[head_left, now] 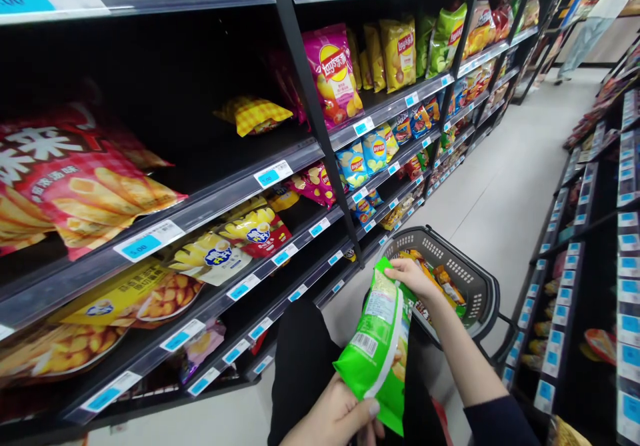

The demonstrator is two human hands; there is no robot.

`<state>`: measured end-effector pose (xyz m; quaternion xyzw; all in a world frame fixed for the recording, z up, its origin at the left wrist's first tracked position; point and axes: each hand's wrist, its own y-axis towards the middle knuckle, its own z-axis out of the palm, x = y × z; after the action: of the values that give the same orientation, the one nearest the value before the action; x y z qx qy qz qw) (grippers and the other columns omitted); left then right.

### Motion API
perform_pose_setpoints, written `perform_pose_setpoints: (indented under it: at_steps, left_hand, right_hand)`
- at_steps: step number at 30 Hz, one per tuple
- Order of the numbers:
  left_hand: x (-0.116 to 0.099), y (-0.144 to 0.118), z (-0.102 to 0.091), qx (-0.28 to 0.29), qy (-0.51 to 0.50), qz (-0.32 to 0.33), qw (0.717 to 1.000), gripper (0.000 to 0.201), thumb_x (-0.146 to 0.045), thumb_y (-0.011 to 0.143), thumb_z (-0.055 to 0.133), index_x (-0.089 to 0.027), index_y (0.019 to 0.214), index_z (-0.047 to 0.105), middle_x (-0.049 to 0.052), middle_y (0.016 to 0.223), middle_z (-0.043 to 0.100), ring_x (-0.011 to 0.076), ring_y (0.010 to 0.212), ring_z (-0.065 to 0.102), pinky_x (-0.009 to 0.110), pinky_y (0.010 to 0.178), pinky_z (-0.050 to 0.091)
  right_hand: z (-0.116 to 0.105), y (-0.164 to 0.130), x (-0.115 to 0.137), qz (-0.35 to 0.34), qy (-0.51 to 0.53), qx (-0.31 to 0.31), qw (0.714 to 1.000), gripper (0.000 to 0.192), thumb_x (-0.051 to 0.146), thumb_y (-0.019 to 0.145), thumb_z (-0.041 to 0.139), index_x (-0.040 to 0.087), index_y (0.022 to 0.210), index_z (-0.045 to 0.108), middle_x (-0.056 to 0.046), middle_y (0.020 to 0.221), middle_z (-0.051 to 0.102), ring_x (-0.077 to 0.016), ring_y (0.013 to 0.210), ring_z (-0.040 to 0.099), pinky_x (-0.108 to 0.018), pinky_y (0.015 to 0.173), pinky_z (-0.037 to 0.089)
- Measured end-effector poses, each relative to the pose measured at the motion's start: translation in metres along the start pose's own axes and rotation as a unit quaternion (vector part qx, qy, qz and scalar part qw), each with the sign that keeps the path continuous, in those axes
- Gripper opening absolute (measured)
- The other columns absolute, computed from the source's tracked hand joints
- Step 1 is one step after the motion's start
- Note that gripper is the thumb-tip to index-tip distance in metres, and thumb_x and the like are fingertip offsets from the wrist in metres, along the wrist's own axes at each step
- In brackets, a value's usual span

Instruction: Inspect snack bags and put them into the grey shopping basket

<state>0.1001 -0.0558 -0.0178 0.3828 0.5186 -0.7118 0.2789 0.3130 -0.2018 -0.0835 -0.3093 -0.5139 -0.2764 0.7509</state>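
**Green bag held over the basket in a snack aisle**

Both hands grasp a green snack bag (379, 343) at 6 o'clock: the left hand (336, 419) pinches its lower end, the right hand (413, 277) grips its top, just above a dark shopping basket (481, 286) holding other packets. Black shelves (210, 199) of crisps with blue price tags (273, 175) run from 9 to 1 o'clock. Pale floor (505, 193) stretches toward 1 o'clock; another rack (595, 246) stands at 3 o'clock.

Left hand (335, 419) cut off by bottom edge, only thumb & palm showing. Green snack bag (380, 343) covers part of basket (480, 293) contents. Price tags (273, 174) too small to read. Person far down aisle (583, 39) cropped at top, blurry.
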Motion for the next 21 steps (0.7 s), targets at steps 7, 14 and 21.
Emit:
perform_pose_setpoints:
  at_steps: [7, 14, 21]
  left_hand:
    - [0.017, 0.02, 0.0, -0.003, -0.002, 0.004, 1.0, 0.05, -0.057, 0.074, 0.054, -0.008, 0.069, 0.061, 0.004, 0.054, 0.058, 0.0097, 0.05, 0.055, 0.019, 0.05, 0.034]
    - [0.011, 0.032, 0.003, 0.015, -0.006, 0.041, 0.999, 0.049, -0.055, 0.078, 0.051, -0.009, 0.068, 0.066, 0.005, 0.056, 0.06, 0.0097, 0.053, 0.049, 0.021, 0.052, 0.035]
    - [0.007, 0.039, -0.004, 0.088, -0.158, 0.05, 0.982, 0.03, -0.032, 0.073, 0.063, -0.009, 0.093, 0.064, 0.008, 0.073, 0.066, 0.012, 0.051, 0.056, 0.02, 0.044, 0.039]
  right_hand:
    - [0.0, -0.028, 0.097, -0.073, -0.231, 0.012, 0.97, 0.029, 0.041, 0.075, 0.061, 0.013, 0.073, 0.063, 0.0, 0.067, 0.06, -0.0126, 0.06, 0.053, -0.024, 0.057, 0.04]
    - [0.04, -0.075, 0.173, -0.184, -0.477, 0.012, 0.859, 0.023, 0.033, 0.086, 0.052, 0.018, 0.071, 0.062, 0.004, 0.061, 0.055, -0.0082, 0.055, 0.046, -0.021, 0.053, 0.034]
    - [0.055, -0.097, 0.192, -0.386, -0.48, 0.207, 0.76, 0.019, 0.025, 0.089, 0.049, 0.024, 0.088, 0.068, -0.002, 0.079, 0.06, -0.0126, 0.079, 0.049, -0.028, 0.076, 0.038]
